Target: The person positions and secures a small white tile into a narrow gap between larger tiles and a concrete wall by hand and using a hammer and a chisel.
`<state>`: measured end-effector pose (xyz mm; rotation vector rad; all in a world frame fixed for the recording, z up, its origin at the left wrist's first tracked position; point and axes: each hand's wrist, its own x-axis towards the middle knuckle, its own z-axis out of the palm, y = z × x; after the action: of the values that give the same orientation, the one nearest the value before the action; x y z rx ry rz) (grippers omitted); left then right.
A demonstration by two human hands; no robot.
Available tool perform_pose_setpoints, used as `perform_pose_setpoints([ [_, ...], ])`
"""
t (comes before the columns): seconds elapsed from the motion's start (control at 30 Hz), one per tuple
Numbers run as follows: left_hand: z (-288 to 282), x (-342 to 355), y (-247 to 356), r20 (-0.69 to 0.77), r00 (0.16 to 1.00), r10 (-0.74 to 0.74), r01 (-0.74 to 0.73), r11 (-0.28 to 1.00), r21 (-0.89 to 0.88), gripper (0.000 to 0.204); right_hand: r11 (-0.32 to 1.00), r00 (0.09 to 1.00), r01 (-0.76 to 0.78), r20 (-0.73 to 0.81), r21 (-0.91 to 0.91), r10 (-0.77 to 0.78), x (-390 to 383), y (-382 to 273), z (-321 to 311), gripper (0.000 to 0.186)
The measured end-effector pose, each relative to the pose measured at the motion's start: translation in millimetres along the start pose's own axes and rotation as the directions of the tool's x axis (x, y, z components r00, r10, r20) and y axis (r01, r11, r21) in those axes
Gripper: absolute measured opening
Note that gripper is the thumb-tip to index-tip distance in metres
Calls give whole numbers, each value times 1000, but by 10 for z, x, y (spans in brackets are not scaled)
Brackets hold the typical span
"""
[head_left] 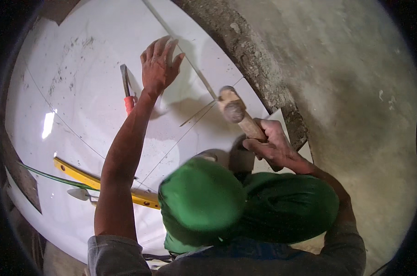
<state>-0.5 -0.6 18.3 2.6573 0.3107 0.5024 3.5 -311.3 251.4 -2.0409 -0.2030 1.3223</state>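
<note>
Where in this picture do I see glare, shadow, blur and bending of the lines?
All in the head view: a bright glare patch on the white tiles, at left; soft shadows near the left hand; the hammer looks blurred, perhaps from motion; the tiles' outer edges bow toward the black rim.

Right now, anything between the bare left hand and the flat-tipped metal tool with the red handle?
Nothing visible: only glossy white tile shows between the left hand and the flat-tipped metal tool. The left forearm partly covers the lower end of the red handle in this view.
</note>
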Motion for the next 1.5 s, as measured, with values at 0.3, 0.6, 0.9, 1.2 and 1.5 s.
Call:
perform_pose_setpoints([
  [0.3,-965,-307,-180,101,915,-391,342,883,322,66,891,895,446,-80,88,-440,283,-462,-123,16],
  [0.6,-1073,-1415,-896,627,608,-487,730,654,-199,40,892,923,383,-121,239,-364,1018,-313,-201,26],
  [0.9,-2399,-392,-637,808,264,-526,904,426,-18,39,768,745,626,-190,-134,-640,1150,181,-886,21],
  [1.2,-1910,839,-322,800,374,-470,686,720,102,41,824,835,520,-68,-228,-546,1700,-106,-944,23],
  [1.5,-604,1377,-410,812,583,-7,612,662,-433,47,713,892,412,92,-567,-443,1432,-63,-758,24],
])
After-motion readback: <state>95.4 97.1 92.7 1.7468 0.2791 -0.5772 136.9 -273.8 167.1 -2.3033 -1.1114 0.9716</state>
